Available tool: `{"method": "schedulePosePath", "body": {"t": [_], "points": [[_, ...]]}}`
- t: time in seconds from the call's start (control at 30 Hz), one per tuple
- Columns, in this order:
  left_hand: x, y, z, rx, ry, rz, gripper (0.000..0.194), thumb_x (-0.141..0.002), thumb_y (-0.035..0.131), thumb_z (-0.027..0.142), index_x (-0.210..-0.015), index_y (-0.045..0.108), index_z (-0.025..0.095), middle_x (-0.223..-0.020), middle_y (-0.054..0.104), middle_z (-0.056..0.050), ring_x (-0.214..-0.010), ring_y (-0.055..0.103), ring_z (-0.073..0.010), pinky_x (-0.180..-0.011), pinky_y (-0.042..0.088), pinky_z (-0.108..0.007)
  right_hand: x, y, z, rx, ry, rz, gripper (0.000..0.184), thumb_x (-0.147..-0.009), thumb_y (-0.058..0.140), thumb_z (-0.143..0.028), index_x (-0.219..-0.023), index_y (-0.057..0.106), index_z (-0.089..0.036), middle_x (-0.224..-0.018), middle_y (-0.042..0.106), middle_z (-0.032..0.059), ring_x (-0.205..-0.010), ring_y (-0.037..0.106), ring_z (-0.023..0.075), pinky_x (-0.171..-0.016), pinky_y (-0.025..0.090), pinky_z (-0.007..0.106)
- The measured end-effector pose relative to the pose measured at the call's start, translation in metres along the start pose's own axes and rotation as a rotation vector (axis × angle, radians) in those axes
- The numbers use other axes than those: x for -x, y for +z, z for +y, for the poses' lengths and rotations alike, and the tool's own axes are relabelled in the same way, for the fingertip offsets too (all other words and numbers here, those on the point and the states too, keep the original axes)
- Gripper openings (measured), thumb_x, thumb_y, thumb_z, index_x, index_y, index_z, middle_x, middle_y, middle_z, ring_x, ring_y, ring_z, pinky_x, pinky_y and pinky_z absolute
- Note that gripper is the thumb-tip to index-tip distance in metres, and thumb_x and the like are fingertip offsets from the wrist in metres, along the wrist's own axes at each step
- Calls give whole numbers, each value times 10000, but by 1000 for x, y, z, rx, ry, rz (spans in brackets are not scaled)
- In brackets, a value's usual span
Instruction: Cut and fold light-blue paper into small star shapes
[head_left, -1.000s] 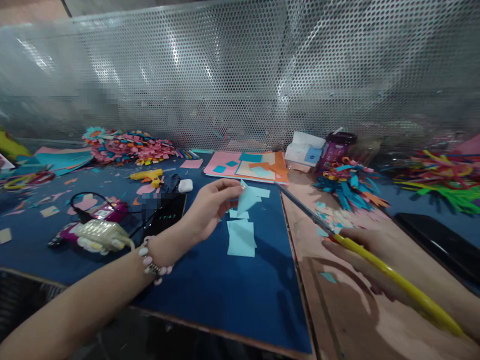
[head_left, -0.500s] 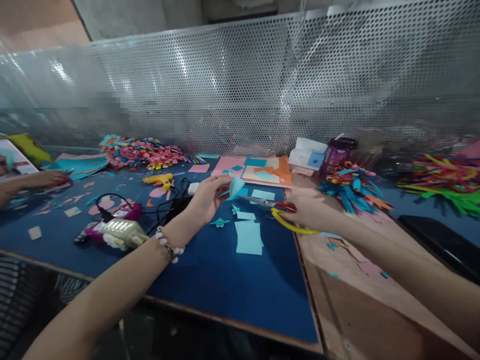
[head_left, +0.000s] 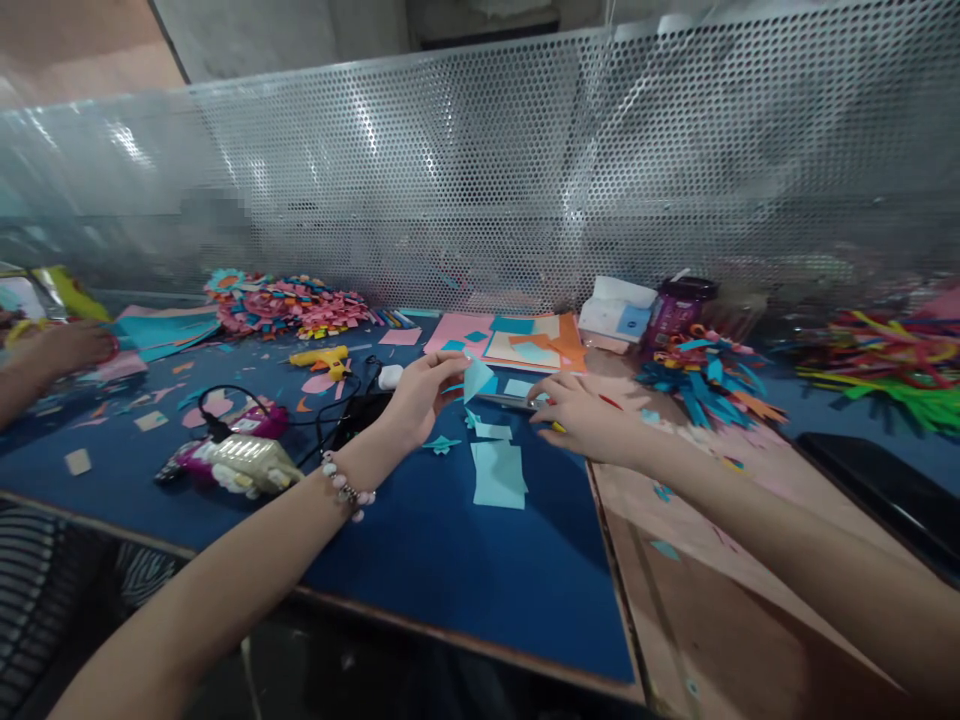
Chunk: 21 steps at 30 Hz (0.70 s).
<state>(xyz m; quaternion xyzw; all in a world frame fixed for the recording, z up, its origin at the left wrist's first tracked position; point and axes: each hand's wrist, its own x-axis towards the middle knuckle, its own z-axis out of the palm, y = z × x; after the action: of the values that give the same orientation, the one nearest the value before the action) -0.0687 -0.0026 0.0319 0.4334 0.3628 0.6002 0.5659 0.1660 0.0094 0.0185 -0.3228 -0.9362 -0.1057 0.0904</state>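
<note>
Between the thumb and fingers of my left hand (head_left: 424,395), a small folded piece of light blue paper (head_left: 478,380) is pinched above the blue table. My right hand (head_left: 581,415) hovers over a pair of scissors (head_left: 510,401), fingers spread and curved. The blades point left, and the hand hides most of the red and yellow handles. Just below lie a stack of light blue paper squares (head_left: 499,475), a smaller light blue strip (head_left: 493,432) and a cut star-like paper shape (head_left: 441,445).
A yellow glue gun (head_left: 319,357), a power strip with a plug (head_left: 247,455) and cables lie left. Coloured sheets (head_left: 457,330), a tissue pack (head_left: 616,310) and paper-strip bundles (head_left: 697,375) stand behind. Another person's hand (head_left: 71,350) works at far left. A black case (head_left: 877,490) lies right.
My right hand has loosened from the scissors, which now lie lower beneath its spread fingers, and has shifted slightly left. My left hand still holds the folded paper. The other person's hand moved slightly.
</note>
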Motion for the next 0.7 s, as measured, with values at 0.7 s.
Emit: {"method": "schedulePosePath", "body": {"t": [0.7], "points": [[-13, 25, -23, -165, 41, 43, 243, -611, 714, 266, -792, 609, 141, -765, 622, -35, -684, 578, -126, -664, 449, -275, 26, 1, -2, 23, 44, 174, 217, -854, 532, -216, -995, 695, -190, -1092, 599, 121, -1056, 486, 269, -868, 409, 413]]}}
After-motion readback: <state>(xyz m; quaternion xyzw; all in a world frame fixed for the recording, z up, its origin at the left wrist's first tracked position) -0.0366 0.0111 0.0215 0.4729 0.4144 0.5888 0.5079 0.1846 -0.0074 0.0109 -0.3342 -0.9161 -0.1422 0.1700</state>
